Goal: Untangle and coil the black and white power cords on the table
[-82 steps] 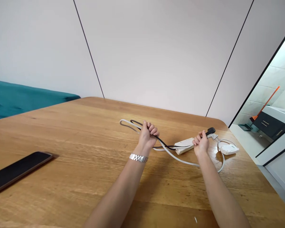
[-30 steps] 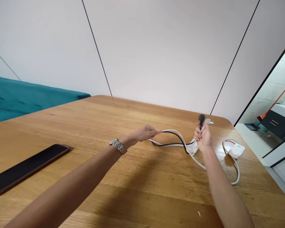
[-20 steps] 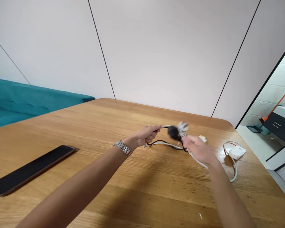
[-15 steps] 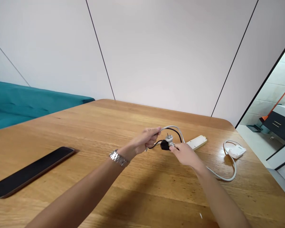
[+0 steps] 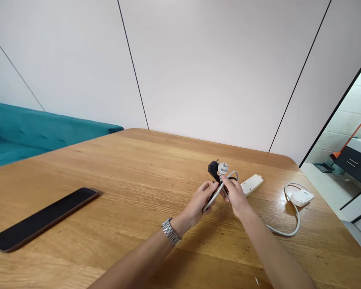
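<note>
Above the wooden table, my two hands meet around a bundle of cords. My right hand [image 5: 235, 195] pinches the neck of a white plug [image 5: 223, 168], its face turned up. Beside it a black plug [image 5: 213, 168] leans with its prongs upward. My left hand [image 5: 201, 200], with a metal-band watch on the wrist, is closed on the white cable [image 5: 214, 195] and a dark cord just below the plugs. The white cable loops up behind my right fingers. How the cords cross between the hands is partly hidden.
A white power strip [image 5: 252, 184] lies behind my right hand. At the right, a white adapter-like block [image 5: 301, 197] rests by a curved white cable [image 5: 295, 228]. A long black flat object [image 5: 45, 216] lies left on the table [image 5: 123, 176]. A teal sofa [image 5: 48, 128] stands beyond.
My left hand has come right and down to my right hand, bringing the cable with it. The plugs have risen and now point upward; the white cable's wide arc has become a smaller loop.
</note>
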### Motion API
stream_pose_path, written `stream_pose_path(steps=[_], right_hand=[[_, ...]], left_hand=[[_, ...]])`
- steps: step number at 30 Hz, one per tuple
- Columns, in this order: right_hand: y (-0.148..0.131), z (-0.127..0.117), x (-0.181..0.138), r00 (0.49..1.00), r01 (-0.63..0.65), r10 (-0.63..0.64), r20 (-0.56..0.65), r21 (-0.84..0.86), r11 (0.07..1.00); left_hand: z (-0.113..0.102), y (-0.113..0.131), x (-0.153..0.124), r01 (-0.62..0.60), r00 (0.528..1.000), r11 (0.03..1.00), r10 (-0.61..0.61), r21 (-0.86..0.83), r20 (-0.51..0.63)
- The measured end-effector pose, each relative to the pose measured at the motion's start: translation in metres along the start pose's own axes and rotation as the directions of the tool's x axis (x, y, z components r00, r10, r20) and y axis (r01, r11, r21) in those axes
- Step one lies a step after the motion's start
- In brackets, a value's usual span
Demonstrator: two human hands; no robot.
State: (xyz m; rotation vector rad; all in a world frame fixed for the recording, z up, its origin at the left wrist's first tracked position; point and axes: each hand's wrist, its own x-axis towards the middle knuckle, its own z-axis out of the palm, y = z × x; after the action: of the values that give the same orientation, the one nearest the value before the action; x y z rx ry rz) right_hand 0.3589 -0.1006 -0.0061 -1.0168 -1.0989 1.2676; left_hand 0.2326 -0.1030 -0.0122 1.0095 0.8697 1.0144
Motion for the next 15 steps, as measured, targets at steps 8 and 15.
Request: stream_pose_path(steps=[8,15], right_hand=[[0.010,0.011,-0.002,0.999,-0.010,0.012,-0.041,0.049,0.999],[0.007,0.000,0.005,0.984,0.075,-0.109,-0.143,-0.224,0.972]], left_hand=[[0.016,-0.018,0.012,-0.250,0.966,0.948,0.230,-0.197,-0.120],[-0.009,0.016,0.025,-0.455,0.885,0.797,0.355,-0.397,-0.302]])
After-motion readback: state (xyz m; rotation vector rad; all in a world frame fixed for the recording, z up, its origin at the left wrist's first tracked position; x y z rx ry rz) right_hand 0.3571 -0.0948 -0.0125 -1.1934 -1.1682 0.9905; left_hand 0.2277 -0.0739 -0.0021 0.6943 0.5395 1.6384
